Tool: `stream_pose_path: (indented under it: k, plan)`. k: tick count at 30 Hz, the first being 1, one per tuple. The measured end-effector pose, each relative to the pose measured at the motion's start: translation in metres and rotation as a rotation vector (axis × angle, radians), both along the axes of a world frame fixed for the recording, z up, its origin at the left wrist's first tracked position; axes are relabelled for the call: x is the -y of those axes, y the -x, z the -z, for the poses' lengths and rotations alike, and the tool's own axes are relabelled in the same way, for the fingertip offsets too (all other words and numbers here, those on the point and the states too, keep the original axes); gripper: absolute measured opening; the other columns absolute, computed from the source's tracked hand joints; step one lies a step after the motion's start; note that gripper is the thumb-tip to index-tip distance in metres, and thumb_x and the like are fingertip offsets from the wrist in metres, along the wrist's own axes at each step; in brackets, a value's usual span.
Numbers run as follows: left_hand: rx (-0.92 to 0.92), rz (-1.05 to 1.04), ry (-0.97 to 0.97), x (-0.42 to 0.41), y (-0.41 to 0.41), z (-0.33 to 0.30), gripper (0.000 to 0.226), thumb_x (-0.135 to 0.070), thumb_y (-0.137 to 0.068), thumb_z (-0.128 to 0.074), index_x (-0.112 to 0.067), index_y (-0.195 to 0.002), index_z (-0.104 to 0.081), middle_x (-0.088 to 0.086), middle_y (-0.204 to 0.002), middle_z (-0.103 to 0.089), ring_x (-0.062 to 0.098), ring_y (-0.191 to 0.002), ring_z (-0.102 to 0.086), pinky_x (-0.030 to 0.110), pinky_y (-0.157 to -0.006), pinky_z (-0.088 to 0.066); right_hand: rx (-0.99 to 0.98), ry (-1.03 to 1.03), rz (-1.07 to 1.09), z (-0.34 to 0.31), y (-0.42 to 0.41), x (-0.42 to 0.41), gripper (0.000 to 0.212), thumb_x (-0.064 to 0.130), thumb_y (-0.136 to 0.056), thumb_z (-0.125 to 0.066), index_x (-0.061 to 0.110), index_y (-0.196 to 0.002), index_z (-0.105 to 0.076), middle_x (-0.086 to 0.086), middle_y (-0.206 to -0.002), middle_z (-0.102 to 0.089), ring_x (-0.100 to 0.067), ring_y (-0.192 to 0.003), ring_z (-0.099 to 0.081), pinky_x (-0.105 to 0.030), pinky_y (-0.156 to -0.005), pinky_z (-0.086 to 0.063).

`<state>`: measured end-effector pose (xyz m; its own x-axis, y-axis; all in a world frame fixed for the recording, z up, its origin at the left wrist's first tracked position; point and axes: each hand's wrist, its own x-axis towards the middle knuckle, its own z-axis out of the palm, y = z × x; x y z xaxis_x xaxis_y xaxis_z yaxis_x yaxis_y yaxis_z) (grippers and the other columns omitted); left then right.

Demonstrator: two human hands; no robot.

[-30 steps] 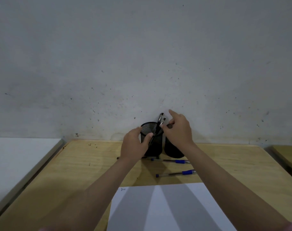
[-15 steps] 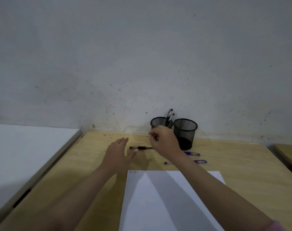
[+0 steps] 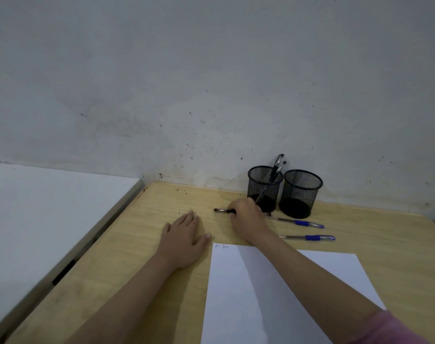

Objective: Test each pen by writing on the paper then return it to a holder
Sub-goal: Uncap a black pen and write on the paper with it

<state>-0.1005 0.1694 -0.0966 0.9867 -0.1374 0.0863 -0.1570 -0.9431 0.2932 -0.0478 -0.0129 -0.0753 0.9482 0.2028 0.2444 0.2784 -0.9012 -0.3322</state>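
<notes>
Two black mesh holders stand against the wall: the left holder (image 3: 264, 188) has two pens (image 3: 277, 165) in it, the right holder (image 3: 301, 192) looks empty. My right hand (image 3: 248, 219) lies over a black pen (image 3: 221, 210) on the wooden table (image 3: 142, 244), fingers closed around its barrel; the tip sticks out to the left. My left hand (image 3: 184, 237) rests flat on the table, fingers apart, left of the white paper (image 3: 273, 294). A few written marks sit in the paper's top left corner. Two blue pens (image 3: 302, 222) (image 3: 313, 237) lie right of my right hand.
A grey speckled wall rises directly behind the holders. A white table (image 3: 50, 207) adjoins the wooden one on the left, with a narrow gap between them. The edge of another wooden surface shows at the far right.
Both hands came down from the holders to the table. My left hand settled flat. My right hand closed over the black pen lying in front of the left holder.
</notes>
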Motion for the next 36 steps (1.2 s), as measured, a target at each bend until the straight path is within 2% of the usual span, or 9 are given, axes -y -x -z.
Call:
stream_pose_path:
  k: [7,10,13,17,21,25,29,31,36]
  plan:
    - [0.026,-0.027,0.063,0.002,0.0,-0.001,0.068,-0.054,-0.089,-0.039,-0.019,-0.144,-0.024,0.0,-0.156,-0.017,0.016,-0.143,-0.014,0.051,-0.114,-0.009,0.016,-0.046,-0.058,-0.004,-0.007,-0.002,0.027,0.002,-0.086,-0.048,0.013,-0.1,-0.068,-0.005,-0.108,-0.067,-0.028,-0.108,-0.051,-0.039,-0.09,-0.043]
    - [0.113,-0.027,0.203,-0.002,0.001,-0.003,0.066,-0.045,-0.088,-0.049,-0.016,-0.143,-0.027,0.004,-0.147,-0.038,0.02,-0.136,-0.031,0.042,-0.113,-0.023,0.079,-0.087,-0.112,-0.01,-0.003,-0.003,0.023,0.004,-0.088,-0.051,0.012,-0.101,-0.069,-0.004,-0.107,-0.067,-0.027,-0.107,-0.049,-0.039,-0.089,-0.041]
    - [0.281,-0.018,0.411,-0.004,0.005,-0.006,0.059,-0.033,-0.084,-0.062,-0.015,-0.136,-0.041,0.003,-0.127,-0.057,0.018,-0.119,-0.05,0.024,-0.096,-0.037,0.192,-0.133,-0.169,-0.016,0.009,-0.003,0.019,0.007,-0.088,-0.055,0.011,-0.097,-0.071,-0.004,-0.099,-0.069,-0.028,-0.099,-0.051,-0.039,-0.083,-0.042]
    - [0.438,0.065,0.592,0.008,0.013,-0.023,0.042,-0.028,-0.079,-0.071,-0.018,-0.119,-0.06,-0.002,-0.103,-0.065,0.009,-0.092,-0.06,0.019,-0.079,-0.048,0.342,-0.171,-0.238,-0.022,0.03,0.001,0.017,0.008,-0.082,-0.057,0.012,-0.087,-0.073,-0.003,-0.084,-0.07,-0.031,-0.085,-0.055,-0.041,-0.072,-0.044]
    - [0.528,0.141,0.646,0.027,0.02,-0.039,0.024,-0.016,-0.076,-0.073,-0.011,-0.1,-0.07,0.002,-0.084,-0.065,0.002,-0.074,-0.059,0.012,-0.069,-0.047,0.448,-0.186,-0.256,-0.034,0.045,0.009,0.018,0.008,-0.078,-0.055,0.013,-0.08,-0.072,-0.002,-0.077,-0.071,-0.03,-0.072,-0.054,-0.042,-0.064,-0.047]
    - [0.51,0.15,0.668,0.036,0.029,-0.049,0.016,-0.007,-0.076,-0.072,-0.01,-0.091,-0.072,0.0,-0.077,-0.063,-0.001,-0.069,-0.057,0.004,-0.066,-0.04,0.567,-0.177,-0.236,-0.043,0.059,0.02,0.016,0.006,-0.077,-0.059,0.015,-0.08,-0.072,0.002,-0.077,-0.071,-0.027,-0.07,-0.053,-0.04,-0.065,-0.047]
    - [0.464,0.082,0.804,0.045,0.038,-0.057,0.009,-0.01,-0.079,-0.07,-0.013,-0.087,-0.073,-0.006,-0.077,-0.065,-0.002,-0.073,-0.059,0.006,-0.067,-0.043,0.732,-0.308,-0.167,-0.043,0.075,0.027,0.01,0.004,-0.077,-0.067,0.013,-0.076,-0.071,-0.001,-0.074,-0.063,-0.023,-0.07,-0.052,-0.03,-0.066,-0.041]
    - [0.405,0.019,0.893,0.049,0.04,-0.06,0.008,-0.014,-0.08,-0.07,-0.016,-0.087,-0.073,-0.008,-0.079,-0.067,0.001,-0.074,-0.062,0.013,-0.07,-0.048,0.675,-0.47,-0.11,-0.041,0.085,0.027,0.008,0.008,-0.074,-0.073,0.013,-0.074,-0.068,0.0,-0.072,-0.059,-0.017,-0.07,-0.052,-0.025,-0.067,-0.041]
    - [0.312,0.034,1.021,0.057,0.042,-0.065,0.007,-0.015,-0.079,-0.07,-0.019,-0.085,-0.073,-0.003,-0.083,-0.071,0.018,-0.08,-0.067,0.028,-0.076,-0.053,0.118,-1.048,0.019,-0.046,0.104,0.021,0.026,0.018,-0.073,-0.08,0.014,-0.094,-0.065,0.002,-0.068,-0.06,-0.003,-0.062,-0.055,-0.015,-0.062,-0.048]
